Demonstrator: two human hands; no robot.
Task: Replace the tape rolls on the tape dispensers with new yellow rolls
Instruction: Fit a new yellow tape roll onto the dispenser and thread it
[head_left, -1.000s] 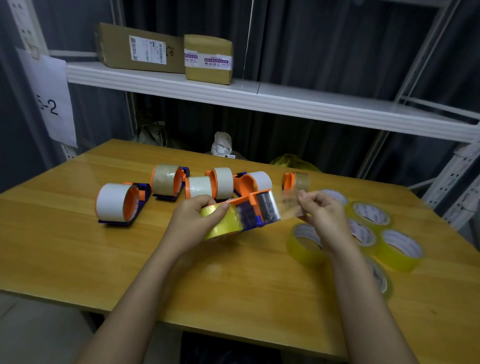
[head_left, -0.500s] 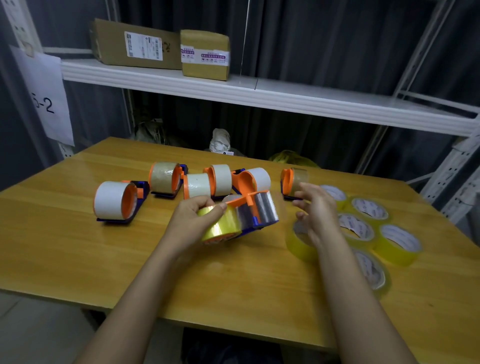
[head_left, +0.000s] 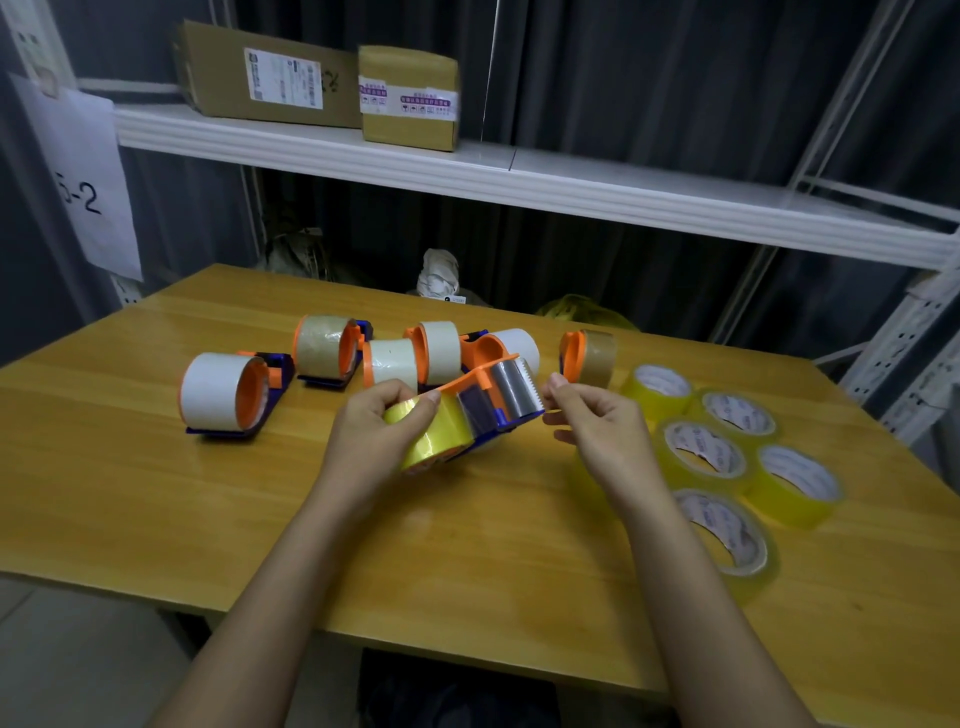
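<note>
Above the middle of the wooden table (head_left: 467, 561), my left hand (head_left: 371, 436) grips an orange and blue tape dispenser (head_left: 485, 400) around the yellow roll (head_left: 431, 439) mounted on it. My right hand (head_left: 597, 434) is at the dispenser's serrated metal blade, with thumb and forefinger pinched together at what looks like the tape end. Several other dispensers stand in a row behind, loaded with white rolls (head_left: 223, 395) or brown rolls (head_left: 324, 348). Several loose yellow rolls (head_left: 698, 452) lie flat at the right.
A white shelf (head_left: 519, 182) runs above the table's far edge and carries two cardboard boxes (head_left: 270, 78). A paper sign (head_left: 88, 192) hangs at the left. Bags lie behind the table under the shelf. A metal rack (head_left: 914, 338) stands at the right.
My right hand let go of the pulled strip of tape, dropped towards the loose rolls, then came back to the blade end of the dispenser. My left hand kept its hold.
</note>
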